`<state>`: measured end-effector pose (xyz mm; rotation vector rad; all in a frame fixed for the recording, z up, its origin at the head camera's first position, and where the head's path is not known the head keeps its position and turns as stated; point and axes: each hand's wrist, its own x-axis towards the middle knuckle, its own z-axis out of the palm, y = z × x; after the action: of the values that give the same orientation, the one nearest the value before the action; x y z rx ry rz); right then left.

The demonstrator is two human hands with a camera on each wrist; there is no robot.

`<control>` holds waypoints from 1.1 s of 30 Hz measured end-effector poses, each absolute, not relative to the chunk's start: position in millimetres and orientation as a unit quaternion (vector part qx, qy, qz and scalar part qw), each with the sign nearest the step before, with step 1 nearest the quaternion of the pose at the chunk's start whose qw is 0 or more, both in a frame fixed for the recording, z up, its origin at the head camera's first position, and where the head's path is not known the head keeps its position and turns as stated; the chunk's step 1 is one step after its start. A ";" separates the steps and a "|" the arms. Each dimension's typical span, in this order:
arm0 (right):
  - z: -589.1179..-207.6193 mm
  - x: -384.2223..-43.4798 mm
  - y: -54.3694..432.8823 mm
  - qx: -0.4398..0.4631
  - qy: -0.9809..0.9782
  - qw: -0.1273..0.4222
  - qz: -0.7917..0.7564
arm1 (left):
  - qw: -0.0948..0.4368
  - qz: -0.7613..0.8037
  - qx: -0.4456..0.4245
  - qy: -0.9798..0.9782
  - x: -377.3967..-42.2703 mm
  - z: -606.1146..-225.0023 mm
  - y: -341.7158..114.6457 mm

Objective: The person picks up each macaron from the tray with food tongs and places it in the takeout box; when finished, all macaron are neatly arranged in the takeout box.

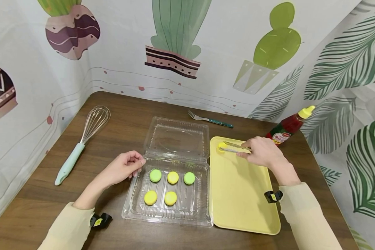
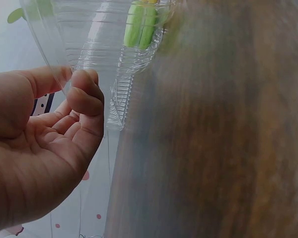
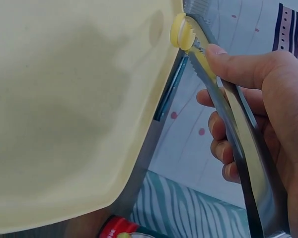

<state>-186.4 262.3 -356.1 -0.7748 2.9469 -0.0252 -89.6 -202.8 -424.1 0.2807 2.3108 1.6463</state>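
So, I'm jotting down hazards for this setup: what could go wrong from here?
The yellow macaron sits at the tips of the metal tongs, so it might slip or get crushed. The left hand pinches the clear plastic container; a tug could shift the five macarons inside. The right hand appears close to the red sauce bottle and might bump it.

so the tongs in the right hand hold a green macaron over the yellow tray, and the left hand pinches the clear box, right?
Not quite: the macaron in the tongs of the right hand is yellow, not green, as the right wrist view shows. It is over the yellow tray, and the left hand does pinch the clear box.
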 end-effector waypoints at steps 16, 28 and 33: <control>-336.1 -166.9 251.7 -0.290 0.957 -0.002 -0.009 | 0.141 0.570 0.104 0.803 -90.0 -425.7 -202.3; -320.6 -143.6 229.9 -0.348 0.937 -0.040 -0.007 | 0.141 0.568 0.104 0.804 -90.1 -426.4 -203.2; -317.0 -132.9 221.3 -0.369 0.928 -0.060 -0.009 | 0.141 0.563 0.102 0.808 -90.9 -426.5 -202.5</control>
<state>-132.9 221.3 -317.0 -1.2050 3.0305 -0.0285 -90.9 -202.5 -426.5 0.2931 2.3332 1.6257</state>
